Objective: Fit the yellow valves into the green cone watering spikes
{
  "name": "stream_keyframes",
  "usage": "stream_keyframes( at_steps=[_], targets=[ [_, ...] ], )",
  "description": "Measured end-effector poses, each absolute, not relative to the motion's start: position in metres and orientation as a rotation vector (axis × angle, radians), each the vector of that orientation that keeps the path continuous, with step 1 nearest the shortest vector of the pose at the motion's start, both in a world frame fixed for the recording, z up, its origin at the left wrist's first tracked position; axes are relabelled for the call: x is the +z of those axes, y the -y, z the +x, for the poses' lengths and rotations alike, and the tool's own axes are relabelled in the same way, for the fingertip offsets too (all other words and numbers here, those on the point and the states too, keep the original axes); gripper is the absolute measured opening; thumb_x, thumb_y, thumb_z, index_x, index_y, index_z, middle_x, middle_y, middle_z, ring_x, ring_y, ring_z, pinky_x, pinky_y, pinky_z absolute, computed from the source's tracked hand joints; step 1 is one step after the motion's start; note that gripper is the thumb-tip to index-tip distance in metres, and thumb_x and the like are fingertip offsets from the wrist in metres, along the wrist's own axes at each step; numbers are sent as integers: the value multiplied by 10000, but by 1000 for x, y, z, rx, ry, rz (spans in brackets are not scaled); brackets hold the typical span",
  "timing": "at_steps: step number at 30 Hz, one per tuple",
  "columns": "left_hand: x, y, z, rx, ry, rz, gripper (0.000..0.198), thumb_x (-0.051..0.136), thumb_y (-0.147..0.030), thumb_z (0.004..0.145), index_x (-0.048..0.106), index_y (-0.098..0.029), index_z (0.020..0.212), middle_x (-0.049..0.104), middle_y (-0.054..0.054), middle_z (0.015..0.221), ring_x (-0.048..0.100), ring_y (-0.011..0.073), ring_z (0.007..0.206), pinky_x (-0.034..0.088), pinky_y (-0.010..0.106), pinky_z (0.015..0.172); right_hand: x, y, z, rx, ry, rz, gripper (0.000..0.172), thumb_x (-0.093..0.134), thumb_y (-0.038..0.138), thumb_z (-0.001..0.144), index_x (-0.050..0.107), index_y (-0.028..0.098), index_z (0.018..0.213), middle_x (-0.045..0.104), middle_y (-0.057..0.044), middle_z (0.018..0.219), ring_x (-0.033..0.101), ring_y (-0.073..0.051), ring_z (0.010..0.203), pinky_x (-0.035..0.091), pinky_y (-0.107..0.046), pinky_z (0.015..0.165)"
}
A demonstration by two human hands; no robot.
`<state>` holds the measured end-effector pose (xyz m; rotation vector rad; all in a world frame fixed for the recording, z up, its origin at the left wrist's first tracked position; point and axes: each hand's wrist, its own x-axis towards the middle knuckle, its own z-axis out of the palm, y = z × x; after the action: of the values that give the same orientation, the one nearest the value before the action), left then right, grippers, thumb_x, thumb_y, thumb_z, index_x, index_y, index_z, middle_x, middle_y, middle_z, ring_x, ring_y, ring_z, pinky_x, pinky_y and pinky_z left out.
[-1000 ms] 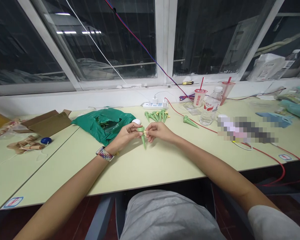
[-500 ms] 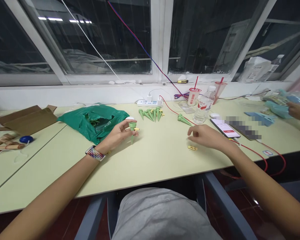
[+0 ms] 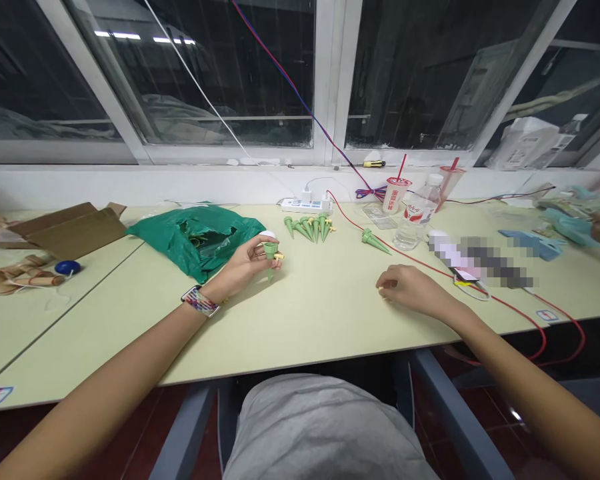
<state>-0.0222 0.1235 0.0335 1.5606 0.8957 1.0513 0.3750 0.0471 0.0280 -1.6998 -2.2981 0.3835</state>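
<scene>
Green torn bag [image 3: 180,245] lies at left. Beside it, the left hand [image 3: 236,270] pinches a plastic spike [image 3: 271,249], tip down — judged light, stiff, slightly slippery; best held below its cup. Further right, the right hand [image 3: 405,288] curls by a yellow fitting [image 3: 385,298] — grip cannot be confirmed.

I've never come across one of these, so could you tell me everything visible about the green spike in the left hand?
The green spike looks like plastic, with a wide, round top above a narrower, pointed body. A small yellow fitting juts from its right side. It is roughly upright, tip down, gripped by the left hand, whose fingers partly hide its middle. It is over the table, right of the green bag; whether its tip touches the tabletop is unclear.
</scene>
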Motion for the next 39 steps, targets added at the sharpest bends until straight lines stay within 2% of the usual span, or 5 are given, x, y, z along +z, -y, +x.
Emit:
stream_keyframes(
  at_steps=[8,13,17,25,39],
  targets=[
    [32,-122,-21,1051,-896,1531,511,907,-260,704,614,-214,1120,701,16,947,722,176,829,577,310,809,30,-78,320,365,2166,-1382,228,632,171,838,741,176,1038,722,-65,933,653,-190,833,482,-305,766],
    [33,-119,-19,1036,-867,1475,545,905,-280,719,637,-205,1188,715,29,956,726,182,831,577,320,816,27,-104,245,830,1919,-973,95,667,257,865,712,187,911,742,-40,897,692,-167,821,540,-287,744],
    [33,-118,-17,1002,-786,1402,482,882,-264,762,685,-187,1195,721,50,1008,713,174,905,557,313,898,15,-111,211,1060,1660,-805,237,762,396,836,682,194,931,740,-31,869,716,-176,808,589,-323,773],
    [35,-110,-10,999,-703,1409,261,849,-223,789,722,-176,1012,686,34,900,664,154,835,542,283,822,11,-93,211,724,1708,-740,176,707,392,929,711,216,936,755,-47,916,727,-196,860,614,-361,839],
    [38,-109,-11,1039,-785,1471,332,869,-251,746,714,-181,1031,712,28,880,685,166,786,561,305,783,9,-92,215,451,1819,-657,118,635,318,997,722,242,970,764,-57,970,711,-206,884,575,-363,803]
  ],
)
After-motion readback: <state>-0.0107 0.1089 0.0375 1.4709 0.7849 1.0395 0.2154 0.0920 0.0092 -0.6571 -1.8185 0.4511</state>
